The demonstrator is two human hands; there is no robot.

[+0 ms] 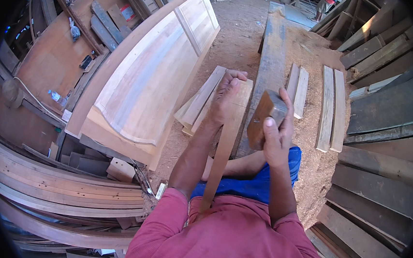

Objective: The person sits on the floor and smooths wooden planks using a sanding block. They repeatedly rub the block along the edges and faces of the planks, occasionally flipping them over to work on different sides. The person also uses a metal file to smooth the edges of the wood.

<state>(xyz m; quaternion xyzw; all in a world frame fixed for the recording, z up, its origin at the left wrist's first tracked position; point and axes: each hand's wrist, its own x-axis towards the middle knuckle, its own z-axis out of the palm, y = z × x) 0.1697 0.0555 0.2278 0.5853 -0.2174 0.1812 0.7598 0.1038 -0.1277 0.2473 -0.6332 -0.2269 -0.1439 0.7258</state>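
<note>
My left hand point(226, 92) is closed round the far end of a long narrow wooden board point(228, 135). The board slopes back, its near end by my red shirt. In my right hand point(280, 135) I grip a dark brown wooden block point(264, 115), thumb on the near face and fingers along its right side. The block is tilted and held just right of the board, with a small gap between them. Whether it carries a blade or other fitting is not visible.
A long worn bench plank point(273, 52) runs away ahead. Loose boards point(203, 99) lie left of it, and pale strips point(332, 107) rest on the shavings at right. A large curved panel point(147, 76) leans at left. Stacked timber point(381, 186) lines the right. Another person point(325, 5) stands far off.
</note>
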